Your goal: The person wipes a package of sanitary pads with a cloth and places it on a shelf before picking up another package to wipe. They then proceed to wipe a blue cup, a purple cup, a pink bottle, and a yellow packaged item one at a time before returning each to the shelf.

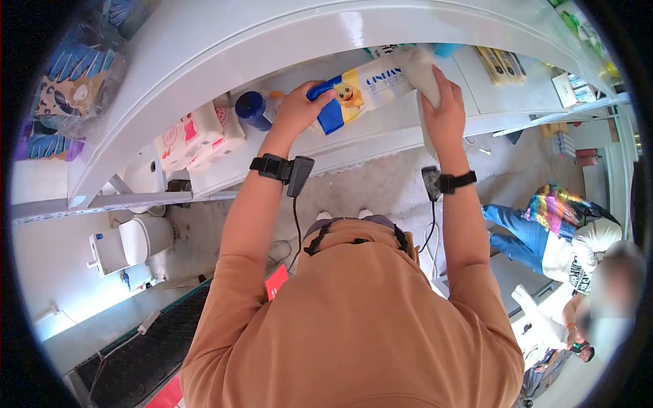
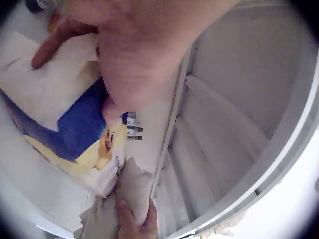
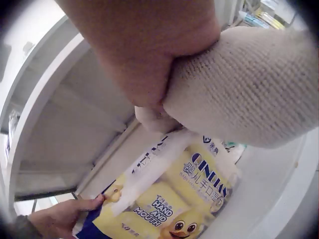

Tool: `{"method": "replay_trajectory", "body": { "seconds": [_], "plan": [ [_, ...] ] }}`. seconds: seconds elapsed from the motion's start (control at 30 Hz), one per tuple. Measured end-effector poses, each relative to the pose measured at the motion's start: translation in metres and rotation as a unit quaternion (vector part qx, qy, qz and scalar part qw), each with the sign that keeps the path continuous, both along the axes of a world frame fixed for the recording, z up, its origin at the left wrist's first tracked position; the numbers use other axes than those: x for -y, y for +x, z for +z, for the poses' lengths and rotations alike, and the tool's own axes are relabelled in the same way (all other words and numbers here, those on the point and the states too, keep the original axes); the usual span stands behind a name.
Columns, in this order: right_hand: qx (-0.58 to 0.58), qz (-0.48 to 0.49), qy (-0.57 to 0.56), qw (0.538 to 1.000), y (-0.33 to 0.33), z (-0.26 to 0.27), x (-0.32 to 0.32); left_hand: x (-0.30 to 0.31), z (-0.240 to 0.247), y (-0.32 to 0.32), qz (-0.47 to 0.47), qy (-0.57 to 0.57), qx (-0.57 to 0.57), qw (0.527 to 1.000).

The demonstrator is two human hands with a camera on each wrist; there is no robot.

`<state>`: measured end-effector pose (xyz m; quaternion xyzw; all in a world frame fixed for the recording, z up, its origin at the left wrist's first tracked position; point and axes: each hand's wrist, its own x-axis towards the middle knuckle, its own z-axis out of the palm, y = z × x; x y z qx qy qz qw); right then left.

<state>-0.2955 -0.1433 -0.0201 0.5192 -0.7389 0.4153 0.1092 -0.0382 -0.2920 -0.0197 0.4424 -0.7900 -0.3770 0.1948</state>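
Note:
A pack of baby wipes [image 1: 360,95], white and yellow with a blue end and a cartoon duck, lies slanted on the white shelf [image 1: 381,132]. My left hand [image 1: 299,112] grips its blue end, thumb on the printed face in the right wrist view. In my right hand [image 1: 445,112] is a whitish, ribbed cloth [image 3: 249,84], bunched between thumb and fingers. The cloth overlaps the pack's right end in the head view. The left wrist view shows the cloth [image 2: 132,186] close by the pack's far end [image 2: 102,189]. Part of my right hand's fingers is hidden by the cloth.
Left of the pack stand a blue-capped container [image 1: 253,109] and pink-and-white tissue packs [image 1: 190,139]. Yellowish packets [image 1: 500,64] lie at the right. An upper shelf edge [image 1: 354,30] runs across above my hands. Another person [image 1: 564,238] is off to the right.

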Motion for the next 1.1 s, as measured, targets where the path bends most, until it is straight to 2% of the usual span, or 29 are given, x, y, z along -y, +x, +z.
{"method": "replay_trajectory", "body": {
  "seconds": [0.03,0.07,0.13,0.17,0.23,0.3,0.37,0.4,0.47,0.6,0.7,0.77,0.8,0.9,1.03,1.1],
  "plan": [
    [-0.019,0.01,0.036,0.999,0.002,0.0,0.012,-0.001,0.004,0.001,0.028,0.046,-0.003,0.999],
    [-0.02,0.016,0.035,0.999,0.005,0.0,0.022,-0.006,-0.003,0.003,0.034,0.045,-0.004,0.998],
    [-0.068,-0.003,0.098,0.993,0.018,0.001,0.042,-0.018,-0.022,0.01,0.003,-0.141,-0.072,0.987],
    [-0.068,0.001,0.097,0.993,0.025,0.002,0.049,-0.023,-0.021,0.013,0.007,-0.143,-0.072,0.987],
    [-0.12,0.022,0.103,0.987,0.043,0.003,0.06,-0.033,-0.022,0.021,0.001,-0.097,-0.122,0.988],
    [-0.111,0.048,0.124,0.985,0.069,0.004,0.066,-0.039,-0.019,0.023,0.017,-0.094,-0.134,0.986],
    [-0.145,0.131,0.118,0.974,0.099,0.004,0.069,-0.043,-0.011,0.025,0.026,0.044,-0.217,0.975],
    [-0.145,0.133,0.118,0.973,0.116,0.004,0.068,-0.037,-0.023,0.028,0.028,0.044,-0.217,0.975],
    [-0.155,0.217,0.1,0.959,0.142,0.003,0.062,-0.024,-0.047,0.031,-0.015,-0.059,-0.222,0.973],
    [-0.115,0.263,0.101,0.953,0.141,0.015,0.058,-0.026,-0.062,0.035,-0.012,0.029,-0.243,0.969],
    [-0.088,0.244,0.125,0.958,0.106,0.015,0.064,-0.028,-0.057,0.029,0.031,0.017,-0.232,0.972],
    [-0.155,0.191,0.105,0.963,0.075,0.01,0.074,-0.033,-0.039,0.029,0.055,0.046,-0.209,0.975],
    [-0.149,0.136,0.095,0.975,0.052,0.003,0.083,-0.031,-0.039,0.029,0.063,0.004,-0.177,0.982],
    [-0.134,0.017,0.119,0.984,0.013,0.001,0.095,-0.032,-0.028,0.029,0.062,0.012,-0.157,0.986],
    [-0.12,-0.049,0.106,0.986,-0.01,-0.006,0.105,-0.028,-0.05,0.028,0.054,-0.017,-0.201,0.978],
    [-0.046,-0.045,0.093,0.994,-0.001,-0.003,0.097,-0.028,-0.059,0.029,0.052,-0.014,-0.234,0.971]
  ]
}}
